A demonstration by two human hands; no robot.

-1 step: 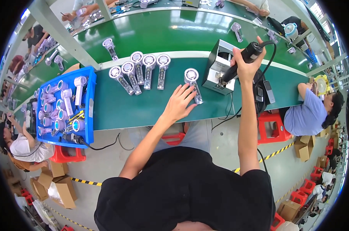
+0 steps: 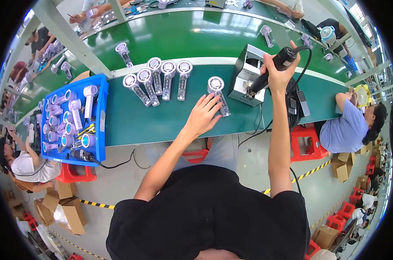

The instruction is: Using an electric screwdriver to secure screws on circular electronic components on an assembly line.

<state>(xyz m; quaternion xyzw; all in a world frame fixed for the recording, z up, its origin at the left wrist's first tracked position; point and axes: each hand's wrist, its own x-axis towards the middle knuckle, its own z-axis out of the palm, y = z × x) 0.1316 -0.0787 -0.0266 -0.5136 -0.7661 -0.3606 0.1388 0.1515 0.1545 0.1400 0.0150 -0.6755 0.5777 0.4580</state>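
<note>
My right hand [image 2: 279, 73] is wrapped round a black electric screwdriver [image 2: 284, 59]. Its tip points down at the front of a boxy screw feeder [image 2: 244, 94], black and silver; whether the tip touches a screw is too small to tell. My left hand [image 2: 201, 115] lies with fingers stretched out, the fingertips touching the handle of a lilac handheld fan [image 2: 215, 84]. That fan lies on the green bench, round head away from me, with inner parts showing in its handle. To its left, several similar fans [image 2: 168, 67] lie in a row.
A blue bin [image 2: 102, 112] on the left holds several lilac fans and a second black screwdriver [image 2: 81, 155]. Beyond the bench runs a green conveyor [image 2: 179, 34] carrying more fans. A cable hangs from my screwdriver beside dark devices [image 2: 297, 104]. Co-workers sit on both sides.
</note>
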